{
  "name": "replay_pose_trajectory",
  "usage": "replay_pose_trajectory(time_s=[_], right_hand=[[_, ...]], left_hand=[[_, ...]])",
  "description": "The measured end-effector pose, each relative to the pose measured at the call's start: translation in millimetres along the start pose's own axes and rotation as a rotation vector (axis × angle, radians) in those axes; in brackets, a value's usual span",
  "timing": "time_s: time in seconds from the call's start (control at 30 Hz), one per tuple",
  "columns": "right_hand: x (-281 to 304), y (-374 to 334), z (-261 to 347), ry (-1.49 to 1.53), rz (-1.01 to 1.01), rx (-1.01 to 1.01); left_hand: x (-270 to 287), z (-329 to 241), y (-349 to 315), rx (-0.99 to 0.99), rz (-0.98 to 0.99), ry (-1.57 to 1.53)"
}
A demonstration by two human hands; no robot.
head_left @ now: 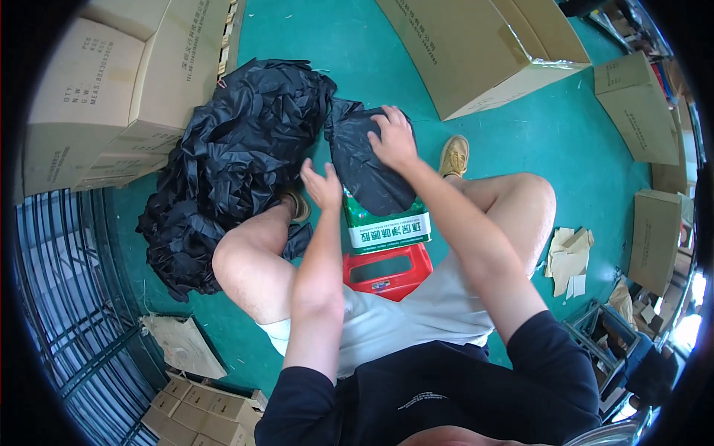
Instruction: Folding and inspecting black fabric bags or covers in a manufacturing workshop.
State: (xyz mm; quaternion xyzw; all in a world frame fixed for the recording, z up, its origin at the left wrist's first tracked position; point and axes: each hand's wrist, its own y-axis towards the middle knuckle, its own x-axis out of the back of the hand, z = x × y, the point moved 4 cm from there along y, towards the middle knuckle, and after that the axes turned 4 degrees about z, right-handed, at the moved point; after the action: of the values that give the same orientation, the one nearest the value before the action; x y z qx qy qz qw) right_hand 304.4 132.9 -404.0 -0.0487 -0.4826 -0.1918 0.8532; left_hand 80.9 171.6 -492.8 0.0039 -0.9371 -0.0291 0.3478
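Observation:
A sheet of thin black material point(372, 178), fabric or plastic, lies draped over the top of a green and white metal tin point(389, 232) between my knees. My right hand point(394, 141) rests on the sheet's upper right part with its fingers spread. Beside the sheet's left edge is my left hand point(323, 186), thumb and fingers apart, holding nothing that I can see. Just left of it spreads a large heap of crumpled black pieces point(253, 134) on the floor. The sheet's far left corner reaches close to this heap.
Under me, in front of the tin, shows a red plastic stool point(425, 269). Cardboard boxes stand at the left point(97, 82), far right point(483, 52) and right edge point(654, 238). Torn cardboard point(568, 256) lies on the green floor. Dark metal bars point(67, 267) run along the left.

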Motion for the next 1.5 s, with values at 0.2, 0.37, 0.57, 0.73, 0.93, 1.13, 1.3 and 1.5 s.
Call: replay_pose_trajectory(time_s=[0.2, 0.37, 0.57, 0.73, 0.93, 1.13, 1.3, 1.5], right_hand=[[97, 35, 19, 0.13, 0.68, 0.17], [148, 13, 17, 0.053, 0.72, 0.053], [148, 14, 24, -0.032, 0.63, 0.261], [161, 32, 51, 0.171, 0.506, 0.236], [188, 60, 28, 0.777, -0.022, 0.025], [200, 46, 57, 1.232, 0.436, 0.172], [164, 17, 89, 1.189, 0.752, 0.054], [163, 31, 81, 1.044, 0.577, 0.124]], left_hand=[[70, -58, 108, -0.179, 0.005, 0.807], [115, -23, 171, -0.049, 0.743, 1.447], [156, -104, 196, -0.383, 0.249, 1.163], [206, -200, 150, -0.958, -0.202, 0.554], [221, -259, 53, -1.349, -0.369, -0.034], [202, -261, 49, -1.198, -0.32, -0.127], [187, -268, 56, -1.134, -0.209, -0.326], [174, -259, 77, -0.771, 0.126, -0.636]])
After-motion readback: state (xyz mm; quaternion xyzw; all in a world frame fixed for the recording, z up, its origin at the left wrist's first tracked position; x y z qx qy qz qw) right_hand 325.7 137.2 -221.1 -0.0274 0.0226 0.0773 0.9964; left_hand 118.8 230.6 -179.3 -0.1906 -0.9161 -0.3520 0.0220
